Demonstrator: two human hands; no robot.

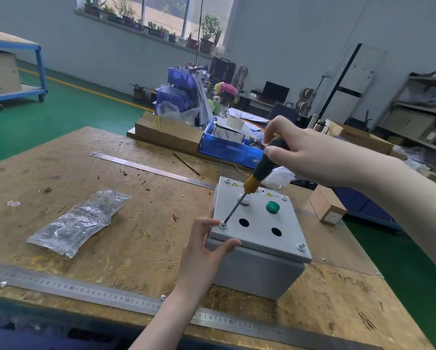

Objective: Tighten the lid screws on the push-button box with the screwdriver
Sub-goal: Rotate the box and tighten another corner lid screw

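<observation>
While the right hand (310,154) curls its fingers around the black upper end of the black-and-yellow-handled screwdriver (258,173), the steel shaft slants down and left so that its tip sits in the silver lid screw (222,225) at the near-left corner of the grey metal push-button box (257,245). That box stands on the worn wooden workbench (126,223), toward its right side, with a green round push-button (272,206) and a white one (244,199) fitted in the lid and two empty round holes nearer the person. The left hand (201,251) steadies the box, thumb pressed on the lid's front edge and fingers against the left wall beside the screw.

The step in hand appears to be driving this near-left screw. Whether it is already snug cannot be told. Next, the person would likely need to keep downward pressure along the tilted shaft while twisting, or the tip may slip out. Three more corner screws show: the near-right screw (301,246), far-right screw (284,198) and far-left screw (227,180).
</observation>
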